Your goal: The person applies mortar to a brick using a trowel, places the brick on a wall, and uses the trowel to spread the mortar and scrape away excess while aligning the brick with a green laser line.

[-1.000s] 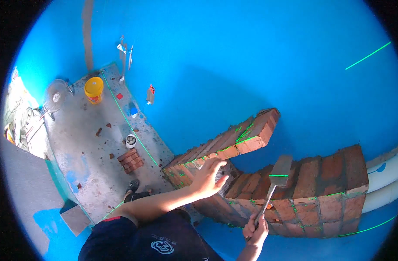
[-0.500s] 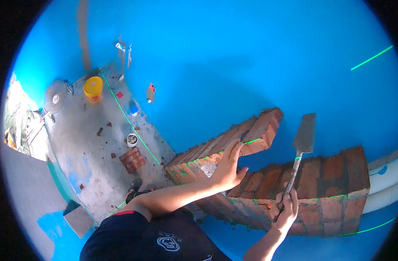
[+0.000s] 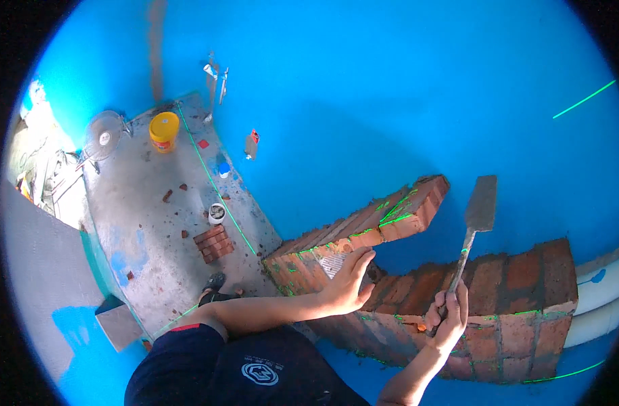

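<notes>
My right hand (image 3: 448, 310) grips the handle of a trowel, its flat grey blade (image 3: 480, 201) raised over the blue surface beyond the brickwork. My left hand (image 3: 343, 287), fingers apart and empty, is at the near edge of the brickwork, by a pale perforated piece (image 3: 331, 264); whether it touches the bricks, I cannot tell. The brickwork forms two arms: a narrower upper one (image 3: 427, 196) marked with green light lines, and a broader lower one (image 3: 526, 281) with mortar in its joints, partly behind my right hand.
A concrete strip (image 3: 127, 196) at left holds a yellow bucket (image 3: 164, 125), a fan (image 3: 105, 135), a small white bucket (image 3: 216, 220), stacked bricks (image 3: 213, 243) and scattered fragments. My foot (image 3: 215, 284) is beside them. Two white pipes (image 3: 599, 284) lie right of the brickwork.
The trowel has risen and moved right with my right hand. My left hand rose toward the upper brickwork, then came back down slightly. The view has shifted a little.
</notes>
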`<state>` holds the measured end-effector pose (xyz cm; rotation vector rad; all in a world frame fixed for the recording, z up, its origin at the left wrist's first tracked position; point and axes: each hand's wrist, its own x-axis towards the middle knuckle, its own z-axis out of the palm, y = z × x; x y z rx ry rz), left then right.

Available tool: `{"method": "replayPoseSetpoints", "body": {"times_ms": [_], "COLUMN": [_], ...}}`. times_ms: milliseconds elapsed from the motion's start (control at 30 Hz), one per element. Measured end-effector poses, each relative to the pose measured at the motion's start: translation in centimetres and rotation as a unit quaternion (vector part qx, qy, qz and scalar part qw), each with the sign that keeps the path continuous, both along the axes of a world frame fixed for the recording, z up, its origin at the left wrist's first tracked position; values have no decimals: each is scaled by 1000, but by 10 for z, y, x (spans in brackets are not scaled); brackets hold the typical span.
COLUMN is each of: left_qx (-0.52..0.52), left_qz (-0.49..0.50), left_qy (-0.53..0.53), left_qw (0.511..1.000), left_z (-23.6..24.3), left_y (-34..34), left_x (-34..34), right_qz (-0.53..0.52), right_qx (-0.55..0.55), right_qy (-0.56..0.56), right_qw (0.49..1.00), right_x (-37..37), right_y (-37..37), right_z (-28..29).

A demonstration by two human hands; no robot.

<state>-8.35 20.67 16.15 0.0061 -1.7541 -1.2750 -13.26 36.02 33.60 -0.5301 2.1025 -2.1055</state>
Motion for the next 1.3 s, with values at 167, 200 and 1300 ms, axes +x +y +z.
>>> {"method": "replayPoseSetpoints", "body": {"times_ms": [167,200,1300], "left_qx": [49,-29,-97], "left_qz": [-21,96,-77], "left_qy": [-87,-37,-171], "left_qw": [995,994,977], "left_z": [17,29,97], "left_y": [-7,-18,-95], "left_x": [-9,-16,-85], "right_qz": [3,0,39], "right_qx": [24,33,26], "right_qy": [-10,-19,55], "right_qw": [1000,999,997], "right_x": [-4,-6,-21], "right_y": [3,-1,10], "right_z": [6,8,-35]}}
